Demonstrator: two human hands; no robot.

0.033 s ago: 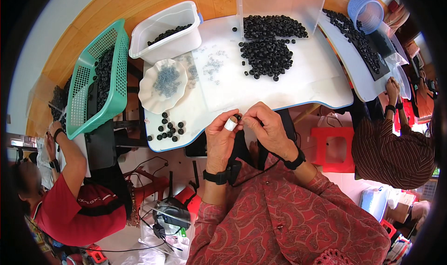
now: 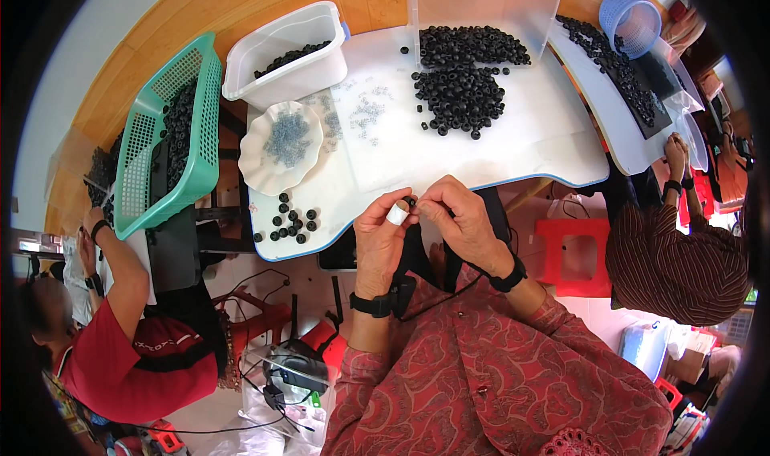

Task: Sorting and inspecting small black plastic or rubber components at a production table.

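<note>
Just past the table's front edge, my left hand (image 2: 377, 235) is closed, pinching a small round black part (image 2: 411, 201) between thumb and fingers. A white wrap (image 2: 397, 213) covers one finger of that hand. Close beside it, my right hand (image 2: 467, 222) is closed in a pinch by the black part; whatever its fingertips hold is too small to make out. A loose group of similar black parts (image 2: 293, 223) lies at the table's front left corner. Behind it stands a white wavy-edged dish (image 2: 253, 153) with many tiny clear pieces (image 2: 287, 139) in it.
A large heap of black parts (image 2: 459, 99) spills from a clear bin (image 2: 485, 3). More clear pieces (image 2: 369, 109) are scattered on the white table (image 2: 529, 127). A white tub (image 2: 293, 79) and green basket (image 2: 210, 135) stand left. People sit at both sides; a red stool (image 2: 573, 255) is right.
</note>
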